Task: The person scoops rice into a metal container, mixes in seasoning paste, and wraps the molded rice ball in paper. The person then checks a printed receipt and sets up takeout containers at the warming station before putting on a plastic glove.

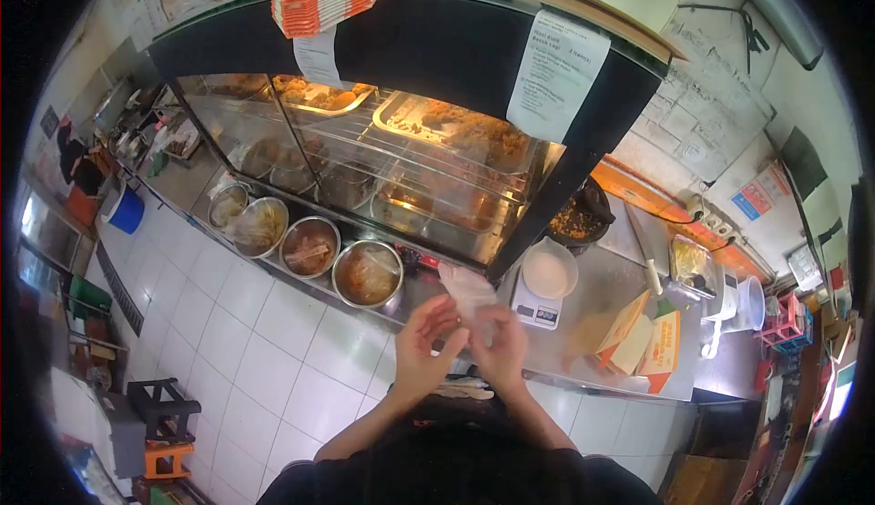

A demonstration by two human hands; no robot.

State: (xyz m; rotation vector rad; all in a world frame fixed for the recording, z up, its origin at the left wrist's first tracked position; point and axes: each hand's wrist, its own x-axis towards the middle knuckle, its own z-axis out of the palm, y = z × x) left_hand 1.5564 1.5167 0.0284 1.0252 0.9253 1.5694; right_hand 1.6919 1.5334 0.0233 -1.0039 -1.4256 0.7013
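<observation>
My left hand (425,341) is in front of the counter edge, its fingers curved and its thumb apart, with nothing visible in its grasp. Close beside it, my right hand (501,345) has its fingers at a crumpled piece of thin clear plastic (468,290), which sticks up past the fingertips toward the display case. Whether this plastic is a bag or a glove I cannot tell. Left of the hands stands a steel bowl (367,273) with orange-brown food and a plastic bag in it. On the right, a white bowl (549,271) rests on a digital kitchen scale (536,309).
A glass display case (410,154) holds trays of fried food, and a paper receipt (558,77) hangs from its top. More steel bowls (310,246) line its front. Orange-and-white cardboard boxes (629,339) stand on the right counter, near a knife (645,252) and a dark pan (581,213).
</observation>
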